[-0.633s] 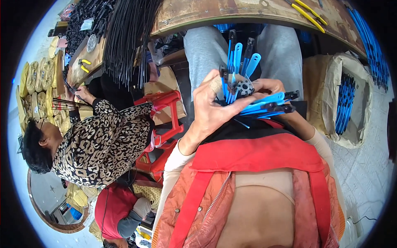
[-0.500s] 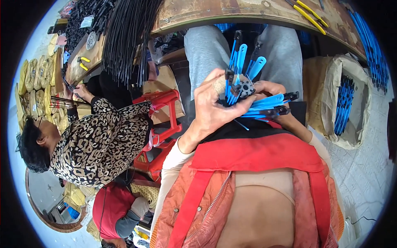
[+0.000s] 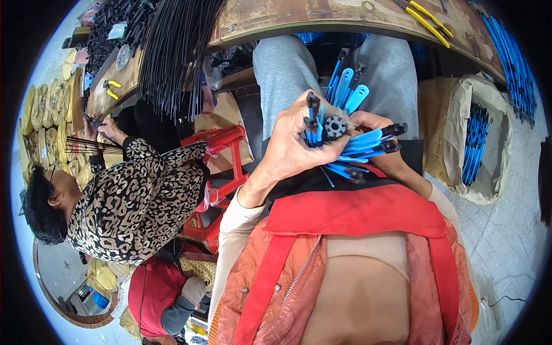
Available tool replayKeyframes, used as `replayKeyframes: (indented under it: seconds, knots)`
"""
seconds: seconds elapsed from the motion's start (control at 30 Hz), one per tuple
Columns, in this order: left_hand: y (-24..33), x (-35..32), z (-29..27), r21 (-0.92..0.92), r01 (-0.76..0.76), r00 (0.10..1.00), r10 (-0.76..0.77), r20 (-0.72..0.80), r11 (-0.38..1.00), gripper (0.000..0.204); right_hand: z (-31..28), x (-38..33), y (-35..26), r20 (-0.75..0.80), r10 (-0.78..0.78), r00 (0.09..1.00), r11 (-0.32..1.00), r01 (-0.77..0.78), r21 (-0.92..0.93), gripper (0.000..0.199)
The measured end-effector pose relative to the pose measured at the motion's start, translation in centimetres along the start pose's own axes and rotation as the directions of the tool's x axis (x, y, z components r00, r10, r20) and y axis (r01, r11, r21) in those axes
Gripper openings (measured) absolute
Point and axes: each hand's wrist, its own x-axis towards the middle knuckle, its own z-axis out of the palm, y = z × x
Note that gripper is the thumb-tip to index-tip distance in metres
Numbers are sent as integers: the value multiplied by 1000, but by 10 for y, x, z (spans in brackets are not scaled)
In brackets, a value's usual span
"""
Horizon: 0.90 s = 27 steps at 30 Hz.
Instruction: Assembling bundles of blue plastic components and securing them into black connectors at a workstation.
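Observation:
Above my lap is a round, dark slotted hub (image 3: 334,127) with blue ribs (image 3: 343,86) fanning out from it, some tipped with black joints. My left hand (image 3: 296,138) is closed around the hub and some ribs from the left, its thumb along the hub's lower edge; a finger seems wrapped in a beige band. At the hub's right side my right hand (image 3: 374,123) has its fingers bent and pinched. A thin wire runs between hub and right fingertips. More ribs (image 3: 366,144) spread right, partly covering that hand.
A wooden workbench (image 3: 322,12) holds yellow-handled pliers (image 3: 425,22), black rods (image 3: 172,63) and blue ribs (image 3: 512,69). To my right stands a paper sack (image 3: 499,172) with blue ribs inside. On my left a co-worker (image 3: 138,201) sits near red stools (image 3: 221,155).
The hub and its ribs have turned a little and shifted slightly left and down in view. Both hands keep hold. The co-worker's hands have moved slightly.

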Motion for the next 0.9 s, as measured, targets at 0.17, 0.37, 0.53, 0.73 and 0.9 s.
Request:
replayKeyframes:
  seconds: [0.17, 0.37, 0.53, 0.73, 0.9]
  knots:
    - [4, 6, 3, -444, 397, 907, -417, 57, 803, 29, -19, 14, -19, 116, -280, 953, 807, 299, -510, 11]
    - [-1, 8, 23, -430, 152, 872, -326, -366, 890, 28, -137, 75, -91, 186, -602, 777, 66, 280, -958, 21]
    - [-12, 4, 29, -289, 56, 880, -184, -438, 956, 28, -200, 126, -103, 101, -619, 779, -112, 39, -993, 44]
    - [-22, 12, 14, -345, 104, 942, -203, -266, 933, 25, -197, 128, -103, -72, -591, 803, 340, 167, -926, 37]
    - [-19, 13, 1, -663, 155, 959, -272, -76, 732, 28, -117, 57, -111, 189, 162, 968, 924, -82, -373, 35]
